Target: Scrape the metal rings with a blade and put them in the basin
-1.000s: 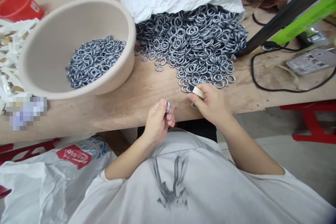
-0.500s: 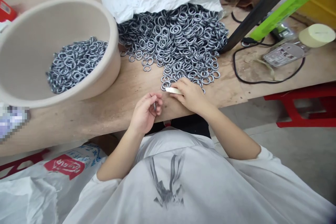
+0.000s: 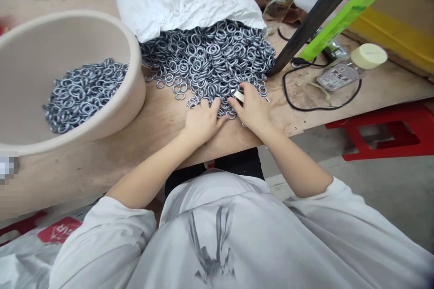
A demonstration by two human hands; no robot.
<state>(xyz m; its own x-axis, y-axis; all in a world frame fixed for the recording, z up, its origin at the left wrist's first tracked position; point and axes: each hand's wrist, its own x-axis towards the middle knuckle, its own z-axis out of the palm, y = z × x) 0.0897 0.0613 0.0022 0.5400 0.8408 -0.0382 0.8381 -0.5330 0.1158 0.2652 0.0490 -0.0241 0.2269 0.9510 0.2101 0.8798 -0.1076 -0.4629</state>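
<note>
Both of the person's hands are at the heap of small grey metallic-looking rings (image 3: 217, 58) on the light-brown wooden counter (image 3: 159, 124), on the side of the heap facing the counter's front edge. The left hand (image 3: 201, 119) lies palm down, its fingers loosely bent and touching the nearest rings, the thumb spread apart from the forefinger; whether a ring is caught beneath the fingers cannot be told. The right hand (image 3: 252, 106), just beside it, has its thumb and forefinger closed on a small cream-coloured strip (image 3: 239, 96), which is held over the rings; the hand partly hides it.

The heap spills toward the front edge from the mouth of a crumpled white plastic sack (image 3: 190, 2), which lies farther back. Left of the heap, close to the front edge, stands a large round beige plastic basin (image 3: 135, 70), part-filled with more rings of the same kind (image 3: 86, 95). Right of the heap, a black bar (image 3: 318, 25) and a bright green bar (image 3: 342, 22) rise at a slant. Beyond them a clear bottle with a cream cap (image 3: 339, 76) lies tilted, with a black cable (image 3: 313, 108) looping around it near the front edge. Below that edge, at the right, is a red plastic stool (image 3: 389, 153).
</note>
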